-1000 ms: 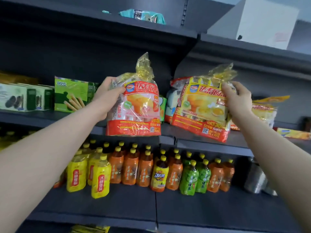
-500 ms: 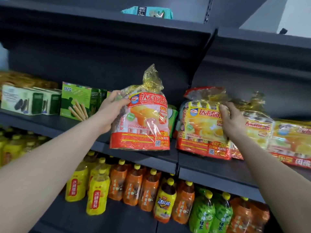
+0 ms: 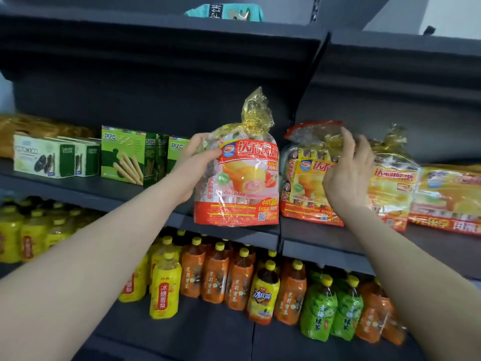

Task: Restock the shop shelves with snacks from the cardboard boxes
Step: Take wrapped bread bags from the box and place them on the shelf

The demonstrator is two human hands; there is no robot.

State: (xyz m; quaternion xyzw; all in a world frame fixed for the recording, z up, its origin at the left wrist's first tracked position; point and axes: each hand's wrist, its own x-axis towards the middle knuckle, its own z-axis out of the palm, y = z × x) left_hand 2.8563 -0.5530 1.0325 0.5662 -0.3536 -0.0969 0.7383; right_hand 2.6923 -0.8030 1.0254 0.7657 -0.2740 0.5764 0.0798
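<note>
A red and pink snack bag [image 3: 242,183] with a gold tied top stands upright at the front edge of the middle shelf [image 3: 312,238]. My left hand [image 3: 197,165] grips its upper left side. To its right a yellow snack bag [image 3: 302,188] sits on the same shelf, leaning back. My right hand [image 3: 348,173] lies against that bag's front and top with its fingers nearly straight. No cardboard box is in view.
More yellow snack bags [image 3: 393,183] fill the shelf to the right. Green biscuit boxes [image 3: 125,157] and white-green boxes [image 3: 52,157] stand to the left. Several drink bottles [image 3: 239,280] line the lower shelf. A teal packet [image 3: 226,13] lies on the top shelf.
Both bags came down from the air to the middle shelf. My right hand let go of the yellow bag's side and now lies flat on its front.
</note>
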